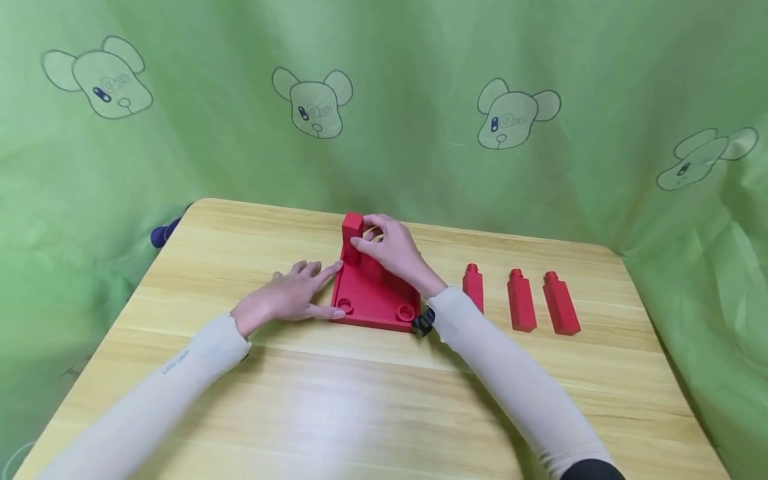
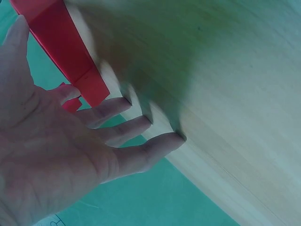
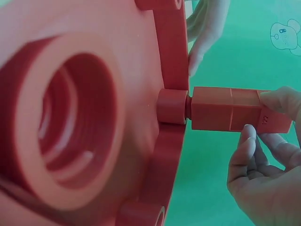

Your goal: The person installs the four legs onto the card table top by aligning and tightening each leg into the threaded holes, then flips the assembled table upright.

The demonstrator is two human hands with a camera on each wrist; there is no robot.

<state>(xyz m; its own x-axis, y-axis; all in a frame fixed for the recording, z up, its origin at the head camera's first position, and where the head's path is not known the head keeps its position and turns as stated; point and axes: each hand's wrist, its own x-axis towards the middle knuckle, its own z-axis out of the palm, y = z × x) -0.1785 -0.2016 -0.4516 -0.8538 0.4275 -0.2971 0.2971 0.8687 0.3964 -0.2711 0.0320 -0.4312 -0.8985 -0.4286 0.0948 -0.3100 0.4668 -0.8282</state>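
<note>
While the left hand (image 1: pixel 291 291) rests, fingers extended, at the left rim of a shallow red plastic-looking base (image 1: pixel 375 303), the nearer right hand (image 1: pixel 393 250) pinches an upright red square-sectioned plastic-looking block (image 1: pixel 352 227), its long axis aligned with the base's far-left round red socket (image 3: pixel 171 106).

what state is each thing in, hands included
red base: flat on the table
held red post: upright, narrow end at the far-left socket, not flush
two near sockets: empty
three other red posts: lying down, unattached
left hand: fingers spread, touching the base
right hand: pinching the held red post
</note>
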